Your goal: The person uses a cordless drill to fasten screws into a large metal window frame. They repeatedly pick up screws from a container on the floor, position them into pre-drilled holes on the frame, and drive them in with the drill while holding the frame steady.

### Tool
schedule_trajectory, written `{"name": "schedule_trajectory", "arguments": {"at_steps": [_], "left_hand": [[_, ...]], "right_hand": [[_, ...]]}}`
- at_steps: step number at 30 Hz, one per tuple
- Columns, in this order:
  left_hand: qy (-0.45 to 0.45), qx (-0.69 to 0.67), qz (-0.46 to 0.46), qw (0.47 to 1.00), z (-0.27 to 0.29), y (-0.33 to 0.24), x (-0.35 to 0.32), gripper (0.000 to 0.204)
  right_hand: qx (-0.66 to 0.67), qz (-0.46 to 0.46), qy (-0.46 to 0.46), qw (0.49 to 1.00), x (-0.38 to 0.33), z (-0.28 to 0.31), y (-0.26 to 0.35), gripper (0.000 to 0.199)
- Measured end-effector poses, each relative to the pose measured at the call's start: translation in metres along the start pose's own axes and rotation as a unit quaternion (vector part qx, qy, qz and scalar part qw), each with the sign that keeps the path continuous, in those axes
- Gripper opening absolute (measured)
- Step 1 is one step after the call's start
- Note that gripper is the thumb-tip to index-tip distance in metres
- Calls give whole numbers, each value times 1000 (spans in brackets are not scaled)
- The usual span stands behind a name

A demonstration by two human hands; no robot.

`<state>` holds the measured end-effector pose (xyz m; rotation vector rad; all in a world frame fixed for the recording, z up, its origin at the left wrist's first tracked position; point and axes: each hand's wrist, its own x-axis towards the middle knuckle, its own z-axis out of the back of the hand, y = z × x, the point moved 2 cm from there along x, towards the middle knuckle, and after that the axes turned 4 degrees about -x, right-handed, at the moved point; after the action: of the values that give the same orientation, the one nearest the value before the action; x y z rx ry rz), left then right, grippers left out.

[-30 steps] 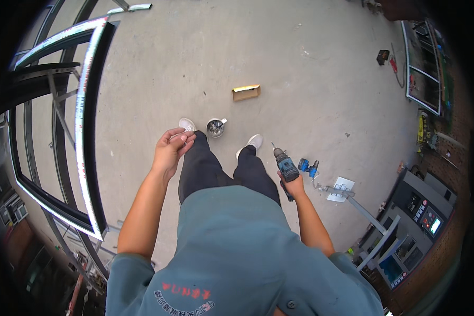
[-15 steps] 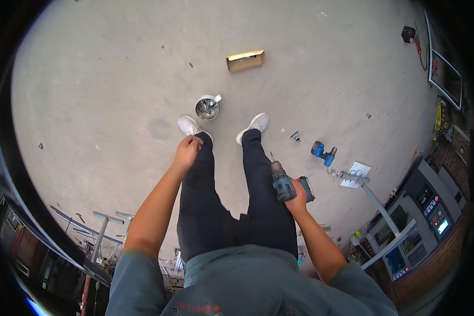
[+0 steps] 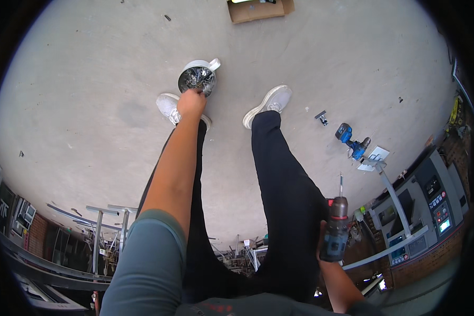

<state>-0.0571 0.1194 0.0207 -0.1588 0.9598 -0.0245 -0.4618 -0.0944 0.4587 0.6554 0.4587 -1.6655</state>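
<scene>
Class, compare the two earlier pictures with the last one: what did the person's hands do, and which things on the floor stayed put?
The left hand went from waist height down to the metal cup of small parts by the left shoe and now reaches into its rim. The right hand kept hold of the drill, bit up. The cup, the cardboard box and the blue drill on the floor stayed where they were.

I see a round metal bowl [image 3: 197, 78] of screws upright on the concrete floor [image 3: 89, 95], by my left shoe. A cordless drill [image 3: 334, 231] points bit-up.
</scene>
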Motion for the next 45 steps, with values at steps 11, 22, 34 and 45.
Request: {"name": "schedule_trajectory", "arguments": {"at_steps": [11,22,34,45], "left_hand": [[-89,80,42,992,-28,-24,23,30],[-98,39,7,994,-25,-13,21,34],[-96,-46,-52,993,-7,3,19,29],[-7,-2,-122,993,45,39,-126,21]], "right_hand": [[-213,-40,4,976,-10,24,10,26],[-258,87,36,962,-8,22,52,27],[-69,50,58,995,-1,14,21,25],[147,110,94,979,19,-54,56,13]]}}
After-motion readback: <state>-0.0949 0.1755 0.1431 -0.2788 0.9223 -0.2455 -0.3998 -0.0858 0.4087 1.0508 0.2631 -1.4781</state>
